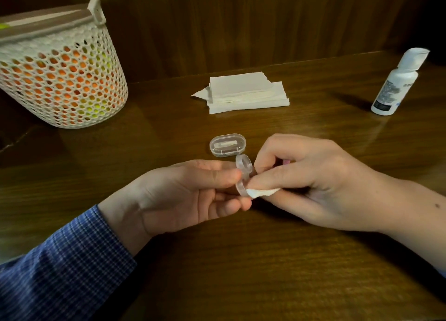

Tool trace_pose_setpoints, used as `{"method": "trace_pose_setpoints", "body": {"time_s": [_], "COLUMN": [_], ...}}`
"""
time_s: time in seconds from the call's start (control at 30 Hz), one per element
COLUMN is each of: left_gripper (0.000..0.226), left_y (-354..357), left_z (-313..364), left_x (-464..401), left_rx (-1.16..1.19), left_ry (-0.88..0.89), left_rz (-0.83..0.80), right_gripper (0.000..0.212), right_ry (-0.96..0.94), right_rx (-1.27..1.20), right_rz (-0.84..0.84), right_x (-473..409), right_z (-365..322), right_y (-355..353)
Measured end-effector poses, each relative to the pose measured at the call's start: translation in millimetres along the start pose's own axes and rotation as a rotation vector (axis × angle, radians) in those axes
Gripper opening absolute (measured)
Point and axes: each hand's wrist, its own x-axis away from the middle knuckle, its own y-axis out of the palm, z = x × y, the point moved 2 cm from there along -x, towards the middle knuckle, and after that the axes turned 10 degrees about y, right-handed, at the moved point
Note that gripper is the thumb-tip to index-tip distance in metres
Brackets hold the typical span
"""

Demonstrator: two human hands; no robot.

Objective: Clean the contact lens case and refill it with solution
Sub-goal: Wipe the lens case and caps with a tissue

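1. Nearest the camera, the left hand (193, 195) grips the clear lens case (243, 176) by its edge between thumb and curled fingers, above the middle of the table (265, 260).
2. Right hand (313, 183) pinches a small wad of tissue (261, 193) between thumb and forefinger, pressed into the case's nearer cup.
3. Light, stiff, slick plastic by the look of it; probably best held by the rims or the bridge, as a wet case could slip.
4. A clear lid (227, 144) lies on the table just behind the hands; folded tissues (246, 91) lie toward the far edge; the solution bottle (395, 84) stands near the far right corner, a mesh basket (60, 74) at far left.
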Motion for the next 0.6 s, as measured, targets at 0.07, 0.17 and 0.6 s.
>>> {"method": "trace_pose_setpoints", "body": {"time_s": [0.07,0.17,0.6], "left_gripper": [0.048,0.053,0.041], "left_y": [1,7,29], "left_z": [0,3,-5], "left_x": [-1,-2,4], "left_rx": [0.021,-0.064,-1.252], "left_ry": [0.037,0.136,0.87], "left_rz": [0.031,0.166,0.598], "right_gripper": [0.014,0.013,0.023], "right_ry": [0.048,0.157,0.685], "right_rx": [-0.065,-0.156,-0.858], "right_rz": [0.044,0.116,0.083], "right_x": [-1,-3,-9], "right_z": [-1,-4,-2], "right_y": [2,6,7]}}
